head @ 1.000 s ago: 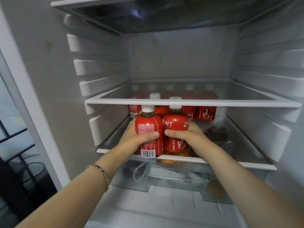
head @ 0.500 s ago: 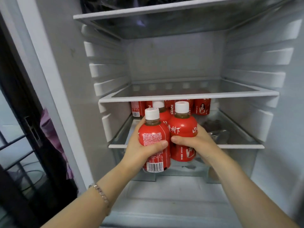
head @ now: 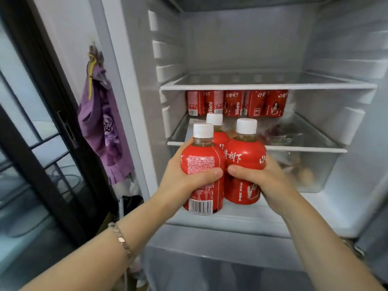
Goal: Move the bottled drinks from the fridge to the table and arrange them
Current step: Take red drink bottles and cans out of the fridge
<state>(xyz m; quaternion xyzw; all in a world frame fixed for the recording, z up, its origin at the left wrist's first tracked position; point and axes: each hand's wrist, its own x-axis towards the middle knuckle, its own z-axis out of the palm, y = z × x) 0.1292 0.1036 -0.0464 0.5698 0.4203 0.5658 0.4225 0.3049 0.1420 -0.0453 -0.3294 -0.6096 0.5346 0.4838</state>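
Head view, centre of the frame: both hands hold a tight cluster of three red, white-capped bottled drinks in front of the open fridge [head: 346,49], clear of the lower shelf [head: 304,149] and with nothing under them. The left hand [head: 184,181] has its fingers [head: 207,174] curled round the left bottle [head: 201,162], thumb across the label. The right hand [head: 268,183] grips the right bottle [head: 244,156] the same way, fingers [head: 241,172] wrapped round its waist. A third bottle [head: 219,138] sits wedged behind and between the two; which hand supports it I cannot tell. More bottles [head: 235,102] stand in a row at the back of that shelf. No desk is in sight. The likely failure is the wedged bottle: if the hands drift apart while turning away, it could slip through and drop. Chilled plastic may also be slick, loosening either grip.
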